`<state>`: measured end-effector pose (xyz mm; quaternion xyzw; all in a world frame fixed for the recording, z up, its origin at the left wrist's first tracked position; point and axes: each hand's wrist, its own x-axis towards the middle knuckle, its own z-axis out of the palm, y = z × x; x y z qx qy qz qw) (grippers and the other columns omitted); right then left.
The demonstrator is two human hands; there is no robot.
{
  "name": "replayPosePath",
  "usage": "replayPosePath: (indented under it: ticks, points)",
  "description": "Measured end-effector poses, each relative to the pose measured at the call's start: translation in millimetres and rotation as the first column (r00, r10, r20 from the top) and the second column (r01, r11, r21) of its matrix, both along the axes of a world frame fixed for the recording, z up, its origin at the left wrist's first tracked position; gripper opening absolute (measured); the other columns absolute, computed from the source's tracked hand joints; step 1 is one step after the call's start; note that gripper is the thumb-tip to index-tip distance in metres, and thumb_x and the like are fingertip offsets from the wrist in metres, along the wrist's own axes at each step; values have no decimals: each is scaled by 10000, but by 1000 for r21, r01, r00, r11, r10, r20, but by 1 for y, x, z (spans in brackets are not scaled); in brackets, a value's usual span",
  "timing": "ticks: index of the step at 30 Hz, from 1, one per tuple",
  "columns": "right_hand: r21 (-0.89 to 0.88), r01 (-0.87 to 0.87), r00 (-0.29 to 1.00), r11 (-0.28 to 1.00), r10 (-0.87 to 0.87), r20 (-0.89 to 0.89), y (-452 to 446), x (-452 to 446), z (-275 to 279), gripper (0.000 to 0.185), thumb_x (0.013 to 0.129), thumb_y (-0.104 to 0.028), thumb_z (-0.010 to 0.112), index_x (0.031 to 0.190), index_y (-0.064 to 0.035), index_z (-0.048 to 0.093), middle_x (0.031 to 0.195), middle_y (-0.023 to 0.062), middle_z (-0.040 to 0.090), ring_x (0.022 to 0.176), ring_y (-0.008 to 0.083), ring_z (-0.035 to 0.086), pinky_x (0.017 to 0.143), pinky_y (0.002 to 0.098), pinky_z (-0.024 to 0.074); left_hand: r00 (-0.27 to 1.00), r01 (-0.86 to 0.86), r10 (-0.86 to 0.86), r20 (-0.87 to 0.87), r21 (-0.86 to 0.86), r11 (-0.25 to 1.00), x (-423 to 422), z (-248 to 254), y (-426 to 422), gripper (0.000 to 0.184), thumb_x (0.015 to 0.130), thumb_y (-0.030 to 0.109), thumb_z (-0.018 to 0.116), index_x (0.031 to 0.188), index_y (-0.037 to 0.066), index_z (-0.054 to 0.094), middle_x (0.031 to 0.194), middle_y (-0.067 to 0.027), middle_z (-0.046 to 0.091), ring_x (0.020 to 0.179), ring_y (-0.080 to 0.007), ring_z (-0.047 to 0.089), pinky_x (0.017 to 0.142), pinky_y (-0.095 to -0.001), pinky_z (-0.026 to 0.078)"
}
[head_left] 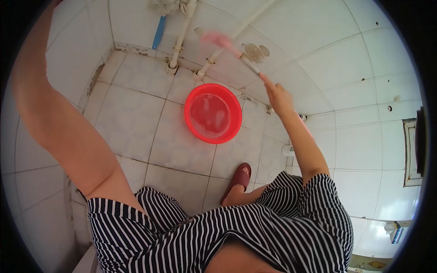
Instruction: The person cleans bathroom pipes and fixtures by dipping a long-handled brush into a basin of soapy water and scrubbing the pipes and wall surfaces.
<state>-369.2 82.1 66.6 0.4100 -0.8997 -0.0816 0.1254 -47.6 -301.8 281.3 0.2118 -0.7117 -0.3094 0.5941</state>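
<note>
Left arm (68, 118) runs out through the upper left, hand out of frame, so no telling what those fingers do; over at upper right, the right hand (280, 98) has its fingers wrapped round a stick (249, 64), its pink head (216, 40) a blur at upper centre. Beyond sits the red basin (213, 113), mid-frame on the floor (132, 109), and a loose one-handed grip could let the stick twist and clip that white pipe (206, 67).

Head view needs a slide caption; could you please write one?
Right hand holding a pink-headed tool, red basin on tiled floor.
</note>
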Motion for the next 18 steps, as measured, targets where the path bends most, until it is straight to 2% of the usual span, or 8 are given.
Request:
replayPosePath:
  ticks: [1,4,7,9,11,12,14,18]
  points:
    - [-59,17,1000,998,-18,-12,-2,2,10,555,1040,-267,516,1525,-478,347,816,130,614,647,342,649,581,467,537,999,44,-43,-12,105,993,1,1,6,393,887,126,489,1129,-113,686,890,-207,724,838,-273,695,778,-382,537]
    - [55,37,999,998,-36,-26,7,4,-8,535,1042,-267,509,1515,-476,373,802,128,603,632,335,644,568,458,535,987,-143,152,53,-138,980,1,-15,-11,395,902,130,482,1141,-111,684,902,-217,726,838,-275,699,795,-400,544]
    - [249,-33,998,968,45,-42,7,7,-12,544,1027,-262,529,1511,-470,394,755,118,591,614,314,644,555,452,541,994,-6,47,103,-360,933,0,-31,-105,331,1026,335,590,1285,168,709,1228,-21,714,1103,-144,669,1030,-292,475]
    - [208,25,998,978,-13,-56,-1,-3,13,554,1023,-258,539,1513,-470,392,750,118,588,627,312,650,565,456,545,984,9,6,178,-82,997,-4,-29,-84,295,1028,316,588,1239,174,738,1145,-36,735,1080,-147,674,1015,-298,480]
    - [-158,-15,978,987,-18,-207,-2,-8,47,529,1017,-243,562,1497,-431,442,760,128,598,636,310,647,591,449,541,990,-26,39,135,-96,995,0,-31,-71,300,1012,331,605,1221,170,748,1057,-25,731,1042,-128,671,994,-286,470]
    - [-164,-11,976,986,-25,-216,-8,-3,71,529,1017,-243,562,1497,-431,442,760,128,598,636,310,647,591,449,541,990,-69,81,113,-107,992,2,-30,-67,307,996,347,622,1204,166,757,969,-14,727,1004,-110,668,974,-274,461]
    - [-667,-86,987,740,-28,-158,-24,7,118,481,1013,-236,580,1468,-373,506,780,143,628,665,315,640,621,437,530,992,-71,77,97,-62,996,0,-29,-67,297,992,332,624,1193,160,761,963,-16,723,1002,-109,668,971,-275,454]
    - [-654,-104,988,749,5,-151,-29,5,88,441,1022,-215,572,1446,-334,544,797,151,653,692,322,633,639,442,514,999,-42,39,31,114,993,1,-18,-68,277,980,294,633,1166,140,768,951,-18,720,990,-109,668,958,-273,451]
